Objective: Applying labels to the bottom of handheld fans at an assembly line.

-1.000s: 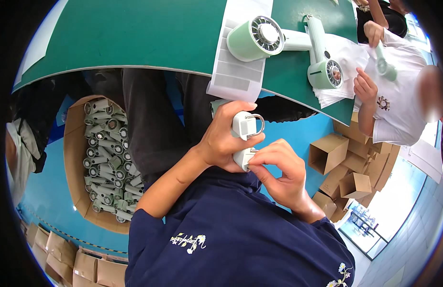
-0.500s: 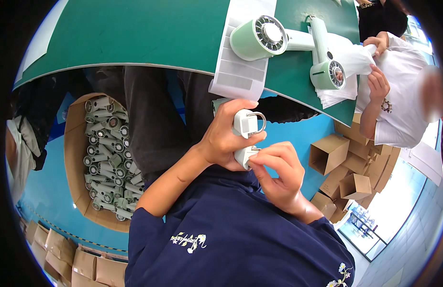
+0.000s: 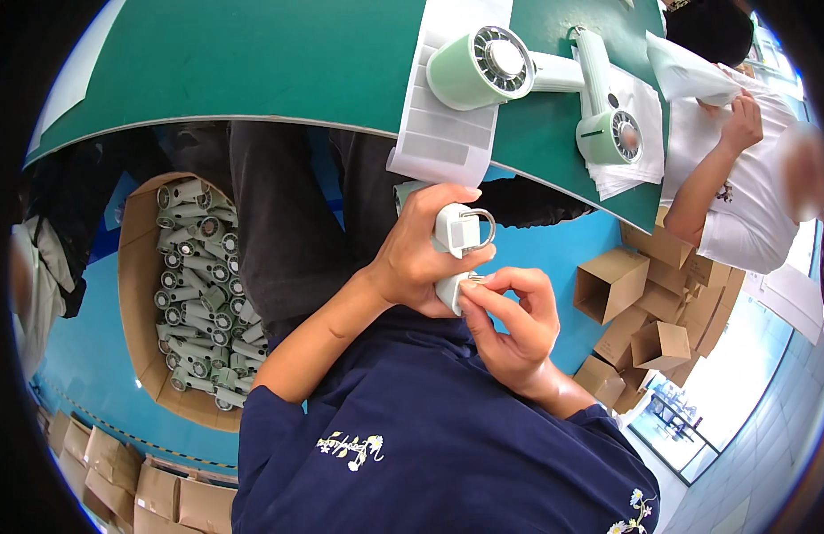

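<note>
Just below the green table point(image 3: 252, 62), a left hand point(image 3: 412, 254) and a right hand point(image 3: 519, 329) meet at two pale handle ends point(image 3: 456, 230)

Below the table's near edge, in front of a dark-blue shirt point(image 3: 448, 427), the left hand is closed around two pale handles, one above the other, their ends poking out to the right. The upper end carries a curved metal loop point(image 3: 490, 227). At the lower end, the right hand's thumb and fingers pinch a small metal piece point(image 3: 475, 278), probably a similar loop; the fingertips cover most of it.

On the table's right part lie two pale green handheld fans. The left fan point(image 3: 492, 71) rests its round head on a printed sheet point(image 3: 434, 151) that hangs over the table's near edge. The right fan point(image 3: 599, 125) lies partly on thin white sheets point(image 3: 648, 107). Beyond the table's right end, a co-worker point(image 3: 750, 214) in white holds up a white pouch point(image 3: 688, 73). Below the table's left part, a large carton point(image 3: 141, 311) is packed with similar fans point(image 3: 203, 303); below its right end, open cardboard boxes point(image 3: 612, 276) sit on a blue floor point(image 3: 541, 240).
</note>
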Motion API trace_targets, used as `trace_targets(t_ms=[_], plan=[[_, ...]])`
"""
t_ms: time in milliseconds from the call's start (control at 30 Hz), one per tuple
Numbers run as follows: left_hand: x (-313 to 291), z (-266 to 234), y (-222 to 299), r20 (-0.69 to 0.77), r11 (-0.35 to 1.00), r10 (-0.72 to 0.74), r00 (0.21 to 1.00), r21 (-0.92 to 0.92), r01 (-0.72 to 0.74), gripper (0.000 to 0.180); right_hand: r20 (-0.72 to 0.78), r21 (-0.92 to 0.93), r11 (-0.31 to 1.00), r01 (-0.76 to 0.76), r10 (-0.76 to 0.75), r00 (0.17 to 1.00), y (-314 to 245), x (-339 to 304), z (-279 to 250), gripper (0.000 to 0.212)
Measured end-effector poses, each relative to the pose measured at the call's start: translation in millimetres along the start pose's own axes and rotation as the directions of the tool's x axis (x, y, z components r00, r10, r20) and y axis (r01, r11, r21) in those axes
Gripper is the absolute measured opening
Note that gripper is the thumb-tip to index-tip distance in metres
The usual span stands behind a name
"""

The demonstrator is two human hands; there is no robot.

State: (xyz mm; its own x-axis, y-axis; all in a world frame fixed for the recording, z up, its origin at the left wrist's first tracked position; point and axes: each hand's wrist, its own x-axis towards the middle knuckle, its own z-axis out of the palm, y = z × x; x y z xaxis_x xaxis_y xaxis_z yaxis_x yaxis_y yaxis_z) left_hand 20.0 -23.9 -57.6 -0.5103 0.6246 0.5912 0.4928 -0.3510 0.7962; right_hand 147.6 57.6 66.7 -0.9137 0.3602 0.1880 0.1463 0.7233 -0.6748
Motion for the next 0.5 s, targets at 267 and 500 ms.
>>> trace_targets(t_ms=[267, 500], plan=[[5.9, 3.1, 1.9, 0.001, 1.000, 0.018, 1.000, 0.004, -0.018, 0.053, -0.042, -0.091, 0.992, 0.084, -0.088, 0.995, 7.3, -23.8, 8.8, 0.060], [1.2, 3.0, -3.9, 0.022, 0.997, 0.033, 0.999, 0.063, -0.035, 0.047, 0.181, -0.334, 0.900, 0.280, -0.230, 0.956, 20.2, -23.9, 4.5, 0.065]])
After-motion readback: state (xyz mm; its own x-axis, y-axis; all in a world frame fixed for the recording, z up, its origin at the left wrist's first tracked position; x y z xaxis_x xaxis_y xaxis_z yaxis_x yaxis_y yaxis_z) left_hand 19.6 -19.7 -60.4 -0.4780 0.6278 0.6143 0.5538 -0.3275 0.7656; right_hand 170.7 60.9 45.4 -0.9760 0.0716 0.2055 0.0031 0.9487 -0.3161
